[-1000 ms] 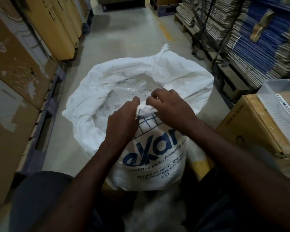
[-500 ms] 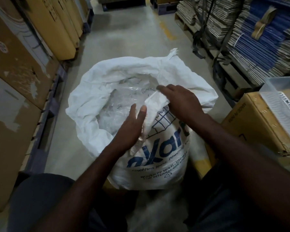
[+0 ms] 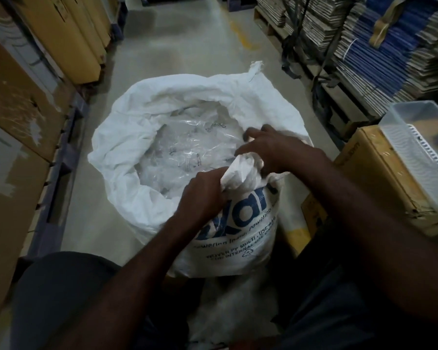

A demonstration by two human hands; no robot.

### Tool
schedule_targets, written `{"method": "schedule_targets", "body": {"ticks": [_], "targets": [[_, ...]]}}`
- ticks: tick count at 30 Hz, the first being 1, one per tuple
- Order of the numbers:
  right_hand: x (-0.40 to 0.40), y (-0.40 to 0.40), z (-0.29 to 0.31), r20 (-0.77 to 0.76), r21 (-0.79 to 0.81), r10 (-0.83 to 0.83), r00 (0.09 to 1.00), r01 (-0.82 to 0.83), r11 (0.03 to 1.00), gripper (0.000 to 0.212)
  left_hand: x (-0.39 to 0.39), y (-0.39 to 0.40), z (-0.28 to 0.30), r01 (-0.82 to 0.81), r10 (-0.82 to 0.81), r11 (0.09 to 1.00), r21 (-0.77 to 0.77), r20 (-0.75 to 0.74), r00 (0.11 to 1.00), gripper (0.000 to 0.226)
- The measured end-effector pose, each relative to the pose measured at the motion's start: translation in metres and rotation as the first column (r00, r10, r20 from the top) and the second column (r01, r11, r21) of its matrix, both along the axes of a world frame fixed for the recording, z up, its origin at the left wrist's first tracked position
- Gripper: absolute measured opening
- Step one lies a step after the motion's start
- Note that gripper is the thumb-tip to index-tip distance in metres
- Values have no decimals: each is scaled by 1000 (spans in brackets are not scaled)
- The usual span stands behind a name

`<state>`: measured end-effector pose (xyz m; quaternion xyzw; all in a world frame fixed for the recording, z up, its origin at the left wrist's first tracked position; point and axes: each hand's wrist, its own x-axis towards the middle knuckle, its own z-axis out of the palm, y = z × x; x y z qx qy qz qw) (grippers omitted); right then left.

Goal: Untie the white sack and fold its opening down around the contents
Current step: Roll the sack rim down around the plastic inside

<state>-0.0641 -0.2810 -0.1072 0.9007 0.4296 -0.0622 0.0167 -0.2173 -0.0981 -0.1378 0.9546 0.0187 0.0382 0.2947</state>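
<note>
**Both hands bunch the near rim of the open sack**

One white woven sack (image 3: pixel 162 114) stands upright on the concrete floor (image 3: pixel 187 41), its long axis vertical and its mouth pointing up toward the camera. The mouth is untied and gapes wide; the far and left parts of the rim are rolled outward into a thick collar. Inside lies clear plastic packaging (image 3: pixel 185 150), crumpled, its pieces too tangled to count. Blue printed lettering runs across the sack's near wall, facing the person.

Two hands work at the sack's near rim, close together. The left hand (image 3: pixel 202 195) has its fingers curled round a gathered tuft of the white fabric. The right hand (image 3: pixel 271 147), just beyond that tuft, pinches the same bunched cloth, with its fingers reaching over the edge into the mouth.

Left of the sack stand leaning cardboard cartons (image 3: pixel 18 102). Right of the sack sits one brown carton (image 3: pixel 379 178) with one translucent plastic tray (image 3: pixel 415 137) on top of it. Beyond the sack on the right are stacks of flattened cardboard (image 3: pixel 379 39) on pallets.
</note>
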Motion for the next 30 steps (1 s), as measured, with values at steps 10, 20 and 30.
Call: {"method": "schedule_targets", "body": {"ticks": [10, 20, 30], "targets": [[-34, 57, -10, 172, 201, -129, 977, 93, 975, 41, 2, 75, -3, -246, 154, 944, 219, 366, 918, 13], [-76, 118, -25, 453, 328, 38, 891, -206, 922, 33, -11, 143, 27, -234, 131, 931, 281, 341, 931, 24], [-81, 129, -43, 341, 447, 54, 938, -212, 869, 40, -39, 124, 65, 111, -83, 990, 86, -275, 958, 80]]}}
